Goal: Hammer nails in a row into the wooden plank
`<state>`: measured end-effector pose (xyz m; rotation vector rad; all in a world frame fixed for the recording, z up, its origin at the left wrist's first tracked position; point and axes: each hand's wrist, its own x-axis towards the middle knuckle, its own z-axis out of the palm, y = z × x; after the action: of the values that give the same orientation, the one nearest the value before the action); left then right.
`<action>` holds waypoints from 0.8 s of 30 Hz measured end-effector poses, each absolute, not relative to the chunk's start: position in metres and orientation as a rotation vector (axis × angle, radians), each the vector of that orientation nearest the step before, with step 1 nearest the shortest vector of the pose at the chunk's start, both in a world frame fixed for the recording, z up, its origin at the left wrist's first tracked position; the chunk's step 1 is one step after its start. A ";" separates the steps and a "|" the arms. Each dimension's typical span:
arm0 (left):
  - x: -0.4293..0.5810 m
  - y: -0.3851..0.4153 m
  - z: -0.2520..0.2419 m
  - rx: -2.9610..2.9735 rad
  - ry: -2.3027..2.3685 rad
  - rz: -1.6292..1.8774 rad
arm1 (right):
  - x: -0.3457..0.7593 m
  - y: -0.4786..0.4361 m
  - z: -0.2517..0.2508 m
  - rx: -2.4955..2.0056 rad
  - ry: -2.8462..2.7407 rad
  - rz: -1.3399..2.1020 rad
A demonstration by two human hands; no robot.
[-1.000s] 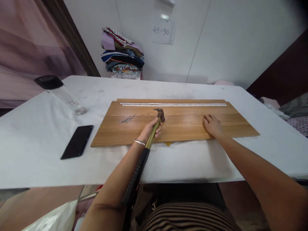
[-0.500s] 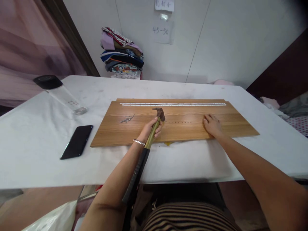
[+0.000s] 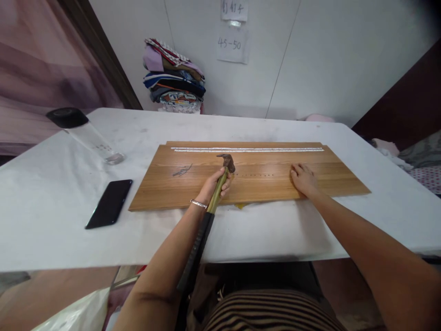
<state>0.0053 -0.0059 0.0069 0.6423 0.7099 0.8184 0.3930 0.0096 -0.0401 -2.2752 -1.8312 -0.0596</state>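
Observation:
My left hand [image 3: 217,184] is wrapped round the upper handle of a claw hammer [image 3: 214,202], close below its rusty head. The hammer's black grip slants back toward my body along the forearm. Under it lies a wooden board [image 3: 268,188]. A row of small dark nail heads or holes [image 3: 255,174] runs across the board, to the right of the hammer head; which they are I cannot tell. On the board's right part my right hand [image 3: 303,179] rests flat with its fingers out, holding nothing. Loose nails [image 3: 182,171] lie in a small pile on the left of the board.
Two white measuring strips [image 3: 248,150] run along the board's far side. A black phone [image 3: 109,203] and a clear bottle with a black lid [image 3: 89,135] lie to the left on the white-covered table [image 3: 151,248]. Folded clothes [image 3: 175,78] are stacked behind it, against the wall.

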 end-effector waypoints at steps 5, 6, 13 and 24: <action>0.007 -0.005 0.004 0.622 0.739 0.799 | 0.395 0.010 -0.041 -2.270 -1.858 -0.052; 0.007 -0.005 0.003 0.621 0.734 0.796 | 0.396 0.010 -0.041 -2.271 -1.857 -0.052; 0.004 -0.003 0.003 0.613 0.693 0.830 | 0.395 0.010 -0.041 -2.273 -1.852 -0.054; 0.005 -0.006 0.007 0.649 0.693 0.805 | 0.398 0.011 -0.045 -2.249 -1.835 -0.053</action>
<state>0.0052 -0.0059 0.0066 0.6491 0.6930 0.8052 0.3981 0.0112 -0.0445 -2.2494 -1.8347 -0.0529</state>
